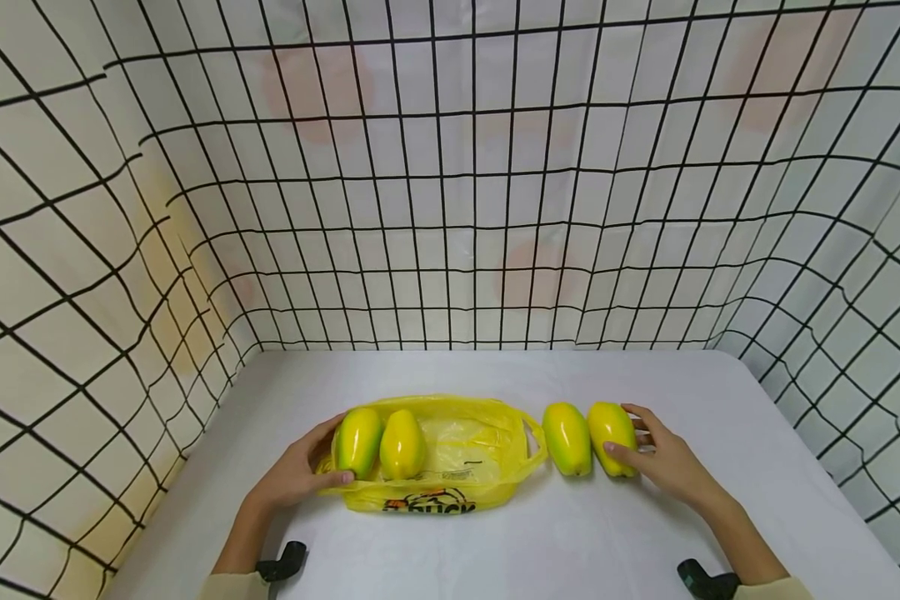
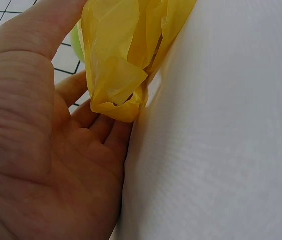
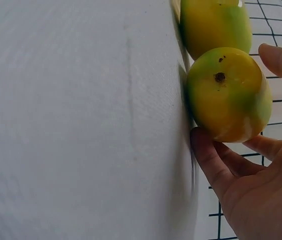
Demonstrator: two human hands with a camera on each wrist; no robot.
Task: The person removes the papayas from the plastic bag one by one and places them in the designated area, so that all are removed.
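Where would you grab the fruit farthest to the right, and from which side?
Probably round the middle of that fruit, coming from the right: it lies on its side, longer than wide, with narrower ends likely to slip. Another fruit sits close on its left, while the right hand is already at its right.

A lab-like booth, it seems: white table (image 1: 495, 554), black-gridded walls (image 1: 453, 196) on three sides, wrist cameras (image 1: 285, 562)

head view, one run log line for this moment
left hand holds yellow bag | two fruits in bag | right hand at rightmost fruit | neighbouring fruit on table
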